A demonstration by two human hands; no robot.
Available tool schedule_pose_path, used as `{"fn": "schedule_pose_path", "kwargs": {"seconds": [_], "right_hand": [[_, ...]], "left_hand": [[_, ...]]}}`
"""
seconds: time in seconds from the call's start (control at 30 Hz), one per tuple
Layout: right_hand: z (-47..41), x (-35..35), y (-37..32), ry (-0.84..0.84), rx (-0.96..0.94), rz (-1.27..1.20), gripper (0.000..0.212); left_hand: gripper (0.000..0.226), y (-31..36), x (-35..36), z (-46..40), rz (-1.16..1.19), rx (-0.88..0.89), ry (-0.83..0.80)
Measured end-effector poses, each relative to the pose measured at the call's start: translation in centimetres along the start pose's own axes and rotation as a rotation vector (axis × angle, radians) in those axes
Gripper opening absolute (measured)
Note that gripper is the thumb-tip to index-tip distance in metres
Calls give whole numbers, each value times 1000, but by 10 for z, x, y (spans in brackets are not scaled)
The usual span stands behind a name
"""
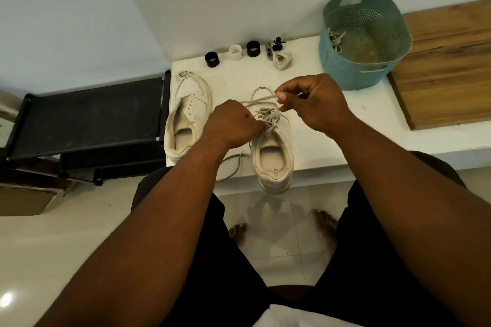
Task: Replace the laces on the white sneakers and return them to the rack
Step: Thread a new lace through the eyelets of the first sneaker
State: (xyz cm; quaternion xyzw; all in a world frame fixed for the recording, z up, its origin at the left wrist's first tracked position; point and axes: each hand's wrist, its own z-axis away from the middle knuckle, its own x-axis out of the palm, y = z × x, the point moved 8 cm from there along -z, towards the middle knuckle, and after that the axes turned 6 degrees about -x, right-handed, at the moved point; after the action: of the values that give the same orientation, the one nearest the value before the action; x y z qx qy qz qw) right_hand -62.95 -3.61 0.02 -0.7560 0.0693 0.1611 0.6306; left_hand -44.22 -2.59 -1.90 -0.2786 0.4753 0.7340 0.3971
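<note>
sneakers (273,146) off-white | basket (342,71) teal, perforated | rack (87,117) black | board (446,69) wood-grain brown

Your hands crowd right sneaker (273,151); lace (261,99) stretched between left hand (233,125) and right hand (316,103) bars way over its tongue. Left sneaker (188,114) blocks left part of white table (332,127), just beside rack (87,119). Far edge lined with black ring (212,59), white ring (235,53), second black ring (253,48), coiled lace (283,60). Teal basket (364,40) fills far right. You have open tabletop right of right sneaker, near basket, up to wooden board (449,66).
</note>
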Motion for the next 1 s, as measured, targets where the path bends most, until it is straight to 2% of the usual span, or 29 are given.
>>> {"fn": "schedule_pose_path", "kwargs": {"seconds": [0.07, 0.13, 0.27, 0.37, 0.43, 0.57, 0.77, 1.0], "right_hand": [[-3, 10, -3, -32, -105, 213, 8], [0, 23, -3, -120, -124, 277, 13], [6, 42, -1, -242, -74, 357, 30], [6, 44, -1, -269, -66, 444, 16], [6, 48, -4, -319, -97, 495, 14], [6, 53, -7, -401, -123, 597, 19], [8, 53, -12, -358, -149, 541, 36], [11, 57, -4, -314, -117, 498, 29]], "left_hand": [[24, 3, -2, 2, 13, 10, 1], [19, 6, -2, 5, 81, 37, 4], [44, -2, 0, 7, 305, 8, -51], [49, -13, 3, 7, 550, -72, -123], [52, -20, 5, 6, 629, -128, -133], [55, -22, 7, 4, 649, -153, -146], [58, -25, 9, 3, 687, -176, -159], [57, -26, 12, 2, 723, -195, -171]]}}
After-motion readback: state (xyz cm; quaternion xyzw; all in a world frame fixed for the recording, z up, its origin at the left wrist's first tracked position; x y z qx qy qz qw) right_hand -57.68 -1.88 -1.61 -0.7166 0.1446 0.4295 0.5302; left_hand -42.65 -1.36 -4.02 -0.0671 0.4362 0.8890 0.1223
